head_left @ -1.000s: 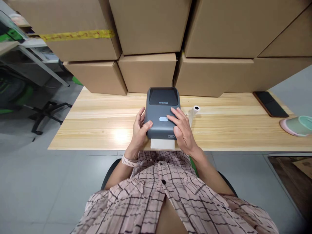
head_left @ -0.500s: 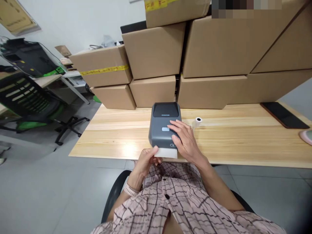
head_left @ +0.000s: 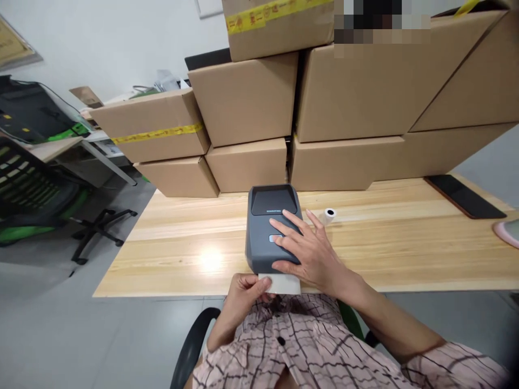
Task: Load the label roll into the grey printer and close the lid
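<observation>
A dark grey printer (head_left: 261, 248) stands near the front edge of the wooden table, with a white paper strip (head_left: 286, 284) coming out of its front. My left hand (head_left: 248, 292) pinches the left end of that strip between thumb and fingers. Spread over the right part of the printer's top is my right hand (head_left: 310, 251), its fingers apart and one fingertip at the small light-blue button (head_left: 274, 238). Just beyond my right hand, a small white paper roll (head_left: 329, 215) lies on the table.
Stacked cardboard boxes (head_left: 243, 102) line the back of the wooden table (head_left: 162, 248). A black phone (head_left: 466, 197) lies at the right, beside a partly visible pink-rimmed object (head_left: 506, 232). An office chair (head_left: 36, 189) is at the far left.
My right hand has spread its fingers and slid further onto the printer's top. My left hand still pinches the paper strip. The view has shifted, so the table sits lower.
</observation>
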A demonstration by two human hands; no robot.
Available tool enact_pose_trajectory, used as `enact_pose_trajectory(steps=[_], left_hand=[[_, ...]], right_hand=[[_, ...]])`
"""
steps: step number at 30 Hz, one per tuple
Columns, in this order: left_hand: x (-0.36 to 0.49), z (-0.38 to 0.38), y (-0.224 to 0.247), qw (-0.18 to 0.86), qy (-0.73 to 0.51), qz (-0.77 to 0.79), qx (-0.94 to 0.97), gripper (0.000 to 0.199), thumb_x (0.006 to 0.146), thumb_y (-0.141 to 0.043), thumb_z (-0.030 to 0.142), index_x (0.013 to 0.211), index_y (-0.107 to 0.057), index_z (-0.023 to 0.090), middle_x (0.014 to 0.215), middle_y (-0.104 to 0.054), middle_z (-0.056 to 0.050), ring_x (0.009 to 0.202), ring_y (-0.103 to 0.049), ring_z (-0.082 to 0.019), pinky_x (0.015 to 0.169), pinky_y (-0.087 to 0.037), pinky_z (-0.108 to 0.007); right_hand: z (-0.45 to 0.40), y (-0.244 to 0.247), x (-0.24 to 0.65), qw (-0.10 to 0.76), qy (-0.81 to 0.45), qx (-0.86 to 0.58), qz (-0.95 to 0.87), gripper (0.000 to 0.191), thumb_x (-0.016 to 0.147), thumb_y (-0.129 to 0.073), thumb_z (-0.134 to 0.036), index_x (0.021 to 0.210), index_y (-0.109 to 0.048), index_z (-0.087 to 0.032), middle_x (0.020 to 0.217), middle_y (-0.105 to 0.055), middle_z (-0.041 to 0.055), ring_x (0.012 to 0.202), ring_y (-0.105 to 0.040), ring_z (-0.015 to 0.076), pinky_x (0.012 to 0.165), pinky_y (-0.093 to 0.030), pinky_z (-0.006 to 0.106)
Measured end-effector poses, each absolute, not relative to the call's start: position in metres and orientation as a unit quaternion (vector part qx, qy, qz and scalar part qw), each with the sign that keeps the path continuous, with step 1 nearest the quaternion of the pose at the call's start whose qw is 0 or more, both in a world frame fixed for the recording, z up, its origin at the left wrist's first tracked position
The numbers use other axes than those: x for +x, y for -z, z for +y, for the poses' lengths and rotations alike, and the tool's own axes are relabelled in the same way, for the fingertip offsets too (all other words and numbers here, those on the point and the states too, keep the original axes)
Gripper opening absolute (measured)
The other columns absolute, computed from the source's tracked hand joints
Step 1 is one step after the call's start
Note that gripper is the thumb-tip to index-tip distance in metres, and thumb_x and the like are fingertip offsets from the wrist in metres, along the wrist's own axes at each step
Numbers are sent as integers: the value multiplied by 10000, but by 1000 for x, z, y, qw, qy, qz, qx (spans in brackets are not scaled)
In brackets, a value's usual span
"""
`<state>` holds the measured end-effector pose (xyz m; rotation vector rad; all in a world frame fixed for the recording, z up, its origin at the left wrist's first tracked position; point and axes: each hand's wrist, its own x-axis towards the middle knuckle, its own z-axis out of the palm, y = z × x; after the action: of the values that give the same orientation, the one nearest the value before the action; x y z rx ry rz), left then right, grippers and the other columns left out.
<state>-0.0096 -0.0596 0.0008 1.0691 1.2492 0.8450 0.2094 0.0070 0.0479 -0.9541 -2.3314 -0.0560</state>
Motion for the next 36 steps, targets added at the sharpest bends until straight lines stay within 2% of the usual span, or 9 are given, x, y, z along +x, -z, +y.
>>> enact_pose_trajectory(steps=[4,7,8,10,12,15,25,31,36], left_hand=[[-21,-55,-5,463,-503,536,495,577,939,-640,570,536,-681,160,547,-640,-25,534,-567,-124,558,-437,-243],[-24,-47,-9,358,-585,540,488,330,977,-630,486,1005,-797,203,1012,-786,-58,926,-715,-179,830,-552,-269],[-23,-45,-10,360,-579,534,500,397,974,-629,505,1230,-749,226,1258,-751,-80,1134,-697,-216,961,-547,-303],[-18,-44,-7,398,-540,517,532,642,978,-601,551,1539,-523,249,1616,-505,-100,1465,-503,-274,1175,-443,-364],[-12,-47,-2,427,-507,514,545,748,990,-581,552,1640,-351,261,1730,-310,-80,1593,-311,-283,1269,-332,-367],[-4,-54,9,426,-508,519,539,764,1005,-569,528,1666,-270,288,1758,-232,-57,1623,-231,-275,1303,-267,-352],[-9,-27,-3,294,-560,481,607,721,995,-422,700,1598,-442,305,1726,-317,-55,1629,-189,-324,1332,-211,-513],[-27,51,-44,308,-613,419,595,535,1014,-519,551,1410,-661,221,1465,-654,-119,1397,-589,-295,1217,-431,-510],[-33,97,-41,379,-539,467,589,638,866,-723,457,1439,-604,204,1559,-562,-153,1478,-491,-335,1202,-418,-530]], right_hand=[[-1,-34,229,326,-69,-403,-853,659,993,-425,-722,1506,-487,-312,1722,-315,102,1587,-306,347,1226,-286,650],[-11,-26,243,365,-143,-457,-799,860,951,-348,-808,1660,-209,-341,1754,-218,100,1611,-243,349,1238,-302,649],[-14,-24,246,372,-160,-470,-784,856,957,-335,-804,1670,-165,-360,1749,-243,86,1613,-241,347,1248,-289,652],[-19,-20,248,374,-179,-479,-774,804,983,-336,-771,1670,-150,-398,1729,-308,60,1606,-261,345,1259,-270,655],[-23,-14,246,365,-189,-477,-777,783,995,-364,-745,1668,-158,-402,1717,-335,61,1597,-285,349,1258,-277,651],[-27,-4,240,364,-188,-471,-781,787,1008,-429,-693,1673,-144,-384,1725,-312,83,1590,-301,355,1242,-318,644],[-22,-32,239,412,-239,-433,-765,839,940,-337,-828,1662,-190,-425,1758,-222,38,1609,-236,373,1240,-312,694],[46,-91,239,409,-157,-416,-796,960,922,-309,-861,1690,-44,-352,1755,-226,89,1608,-237,374,1270,-260,678],[126,-120,228,445,-114,-420,-783,906,964,-315,-813,1676,-102,-296,1735,-266,122,1581,-309,367,1271,-281,645]])
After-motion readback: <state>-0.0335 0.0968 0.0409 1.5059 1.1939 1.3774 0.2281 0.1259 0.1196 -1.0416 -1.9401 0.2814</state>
